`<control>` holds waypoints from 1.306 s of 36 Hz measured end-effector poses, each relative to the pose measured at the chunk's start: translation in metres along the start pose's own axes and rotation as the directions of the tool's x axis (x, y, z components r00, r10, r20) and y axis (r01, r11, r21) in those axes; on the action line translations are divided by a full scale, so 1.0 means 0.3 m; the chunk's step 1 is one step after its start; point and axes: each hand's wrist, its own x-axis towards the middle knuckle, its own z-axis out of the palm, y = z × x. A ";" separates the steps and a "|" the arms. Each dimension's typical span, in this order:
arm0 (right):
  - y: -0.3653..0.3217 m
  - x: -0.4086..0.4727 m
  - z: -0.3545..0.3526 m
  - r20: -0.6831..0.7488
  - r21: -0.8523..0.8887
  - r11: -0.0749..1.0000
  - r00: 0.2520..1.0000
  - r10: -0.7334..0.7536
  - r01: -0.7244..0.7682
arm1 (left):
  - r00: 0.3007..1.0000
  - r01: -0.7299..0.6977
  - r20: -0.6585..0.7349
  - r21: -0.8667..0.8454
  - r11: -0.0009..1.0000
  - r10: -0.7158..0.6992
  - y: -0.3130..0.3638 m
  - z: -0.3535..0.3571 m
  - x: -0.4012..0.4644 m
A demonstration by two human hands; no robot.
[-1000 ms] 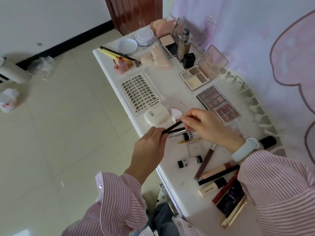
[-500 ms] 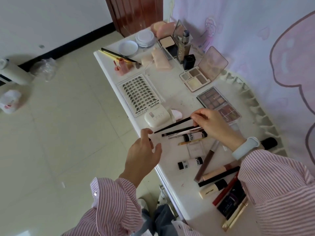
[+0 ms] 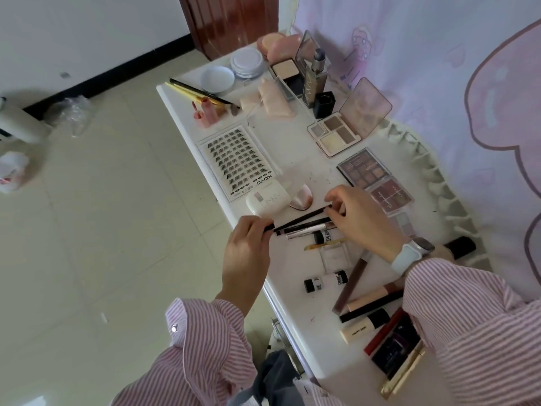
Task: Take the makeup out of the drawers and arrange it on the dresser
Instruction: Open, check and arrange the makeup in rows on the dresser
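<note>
White bench, near its left edge: slim black pencil pinched at both ends by left hand and right hand.

Floor: pale glossy tiles. White wall with black baseboard. Dark wooden door at far end. Pink cartoon-print curtain beside white counter. Daylight, soft.
</note>
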 end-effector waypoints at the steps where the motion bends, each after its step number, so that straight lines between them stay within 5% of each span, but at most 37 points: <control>1: 0.003 -0.008 -0.002 0.030 -0.023 0.998 0.998 -0.054 0.054 | 1.000 -0.011 -0.014 0.026 1.000 0.011 -0.003 0.006 0.005; 8: 0.004 0.009 -0.021 0.264 -0.185 0.947 0.941 -0.211 0.264 | 0.995 -0.054 -0.065 0.232 0.971 0.071 -0.007 0.036 0.032; 23: -0.003 0.014 -0.017 0.423 -0.309 0.828 0.847 -0.321 0.468 | 0.973 -0.173 -0.082 0.369 0.913 0.217 0.019 0.088 0.066; 31: 0.029 -0.037 -0.023 0.490 -0.260 0.855 0.824 -0.283 0.449 | 0.978 -0.152 -0.082 0.366 0.918 0.194 0.018 0.100 0.052; 42: 0.011 -0.025 -0.008 0.407 -0.168 0.954 0.899 -0.164 0.249 | 0.980 -0.145 -0.094 0.281 0.949 0.177 0.011 0.077 -0.031; 47: -0.001 -0.011 -0.014 0.435 -0.203 0.930 0.879 -0.195 0.307 | 0.983 -0.163 -0.043 0.242 0.957 0.178 0.002 0.067 -0.071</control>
